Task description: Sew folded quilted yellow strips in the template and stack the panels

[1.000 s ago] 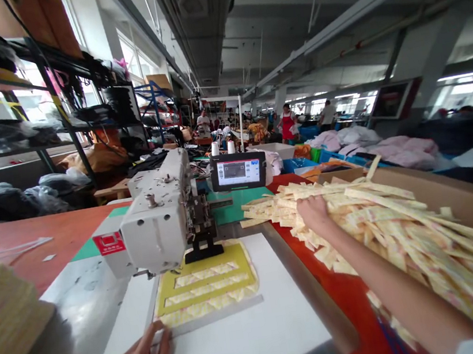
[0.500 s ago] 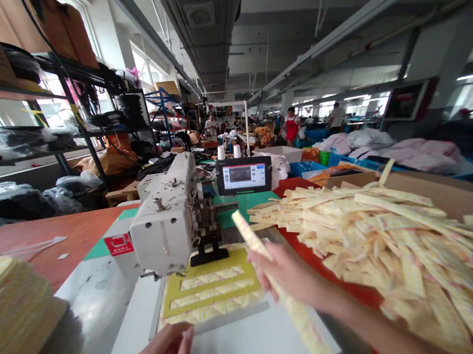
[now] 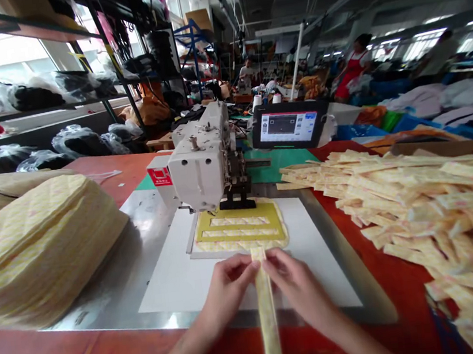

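Note:
A pale yellow fabric strip point(image 3: 268, 318) hangs down toward me, pinched near its upper end by both hands. My left hand point(image 3: 233, 285) is closed on its left edge, my right hand point(image 3: 291, 277) on its right edge. Just beyond the fingertips lies a quilted yellow fabric piece point(image 3: 245, 245) under an olive template point(image 3: 241, 224) with long slots. These rest on a white plate point(image 3: 181, 288) below the head of a sewing machine point(image 3: 201, 173). The strip's top end comes close to the quilted piece's near edge; whether they touch I cannot tell.
A tall stack of quilted yellow pieces point(image 3: 49, 248) stands at left. On the right is a big heap of yellow strips point(image 3: 431, 198). Behind the machine are a lit control screen point(image 3: 286, 127) and white thread cones point(image 3: 277, 98). A person in a red apron point(image 3: 349, 75) is farther back.
My right hand has brought the strip to the middle, in front of the machine. My left hand has joined it and now grips the strip too. The view has tilted down and turned left.

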`<control>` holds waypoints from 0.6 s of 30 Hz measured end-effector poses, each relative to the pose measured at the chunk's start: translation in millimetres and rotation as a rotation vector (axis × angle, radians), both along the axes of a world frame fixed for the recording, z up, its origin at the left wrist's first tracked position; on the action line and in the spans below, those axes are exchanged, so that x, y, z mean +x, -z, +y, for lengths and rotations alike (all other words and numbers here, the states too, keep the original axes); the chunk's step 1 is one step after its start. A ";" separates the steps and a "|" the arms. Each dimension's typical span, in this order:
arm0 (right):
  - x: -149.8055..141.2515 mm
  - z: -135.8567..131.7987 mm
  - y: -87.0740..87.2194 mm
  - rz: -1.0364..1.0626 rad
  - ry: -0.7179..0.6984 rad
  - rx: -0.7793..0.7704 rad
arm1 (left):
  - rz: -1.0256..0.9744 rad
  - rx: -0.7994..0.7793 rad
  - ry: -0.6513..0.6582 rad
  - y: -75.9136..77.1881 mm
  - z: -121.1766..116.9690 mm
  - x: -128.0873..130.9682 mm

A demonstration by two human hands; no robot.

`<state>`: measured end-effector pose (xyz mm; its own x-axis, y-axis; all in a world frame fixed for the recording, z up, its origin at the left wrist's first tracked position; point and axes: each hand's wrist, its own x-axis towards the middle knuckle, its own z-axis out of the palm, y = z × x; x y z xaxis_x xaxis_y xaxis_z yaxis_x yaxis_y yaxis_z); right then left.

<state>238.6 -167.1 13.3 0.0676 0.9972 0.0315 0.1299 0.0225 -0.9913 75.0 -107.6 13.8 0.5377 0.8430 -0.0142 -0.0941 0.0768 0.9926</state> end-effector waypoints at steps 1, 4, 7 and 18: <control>2.5 2.6 2.9 0.038 0.037 0.015 | 0.001 -0.021 0.017 3.3 -1.0 0.9; 4.8 6.2 12.7 0.113 0.086 0.021 | -0.042 -0.092 0.012 10.7 -2.4 3.6; 3.5 5.2 16.5 0.171 0.074 0.008 | -0.130 -0.127 -0.046 14.3 -3.3 5.4; 3.3 2.1 13.0 0.122 0.085 0.131 | -0.113 -0.065 -0.063 10.9 -5.7 0.4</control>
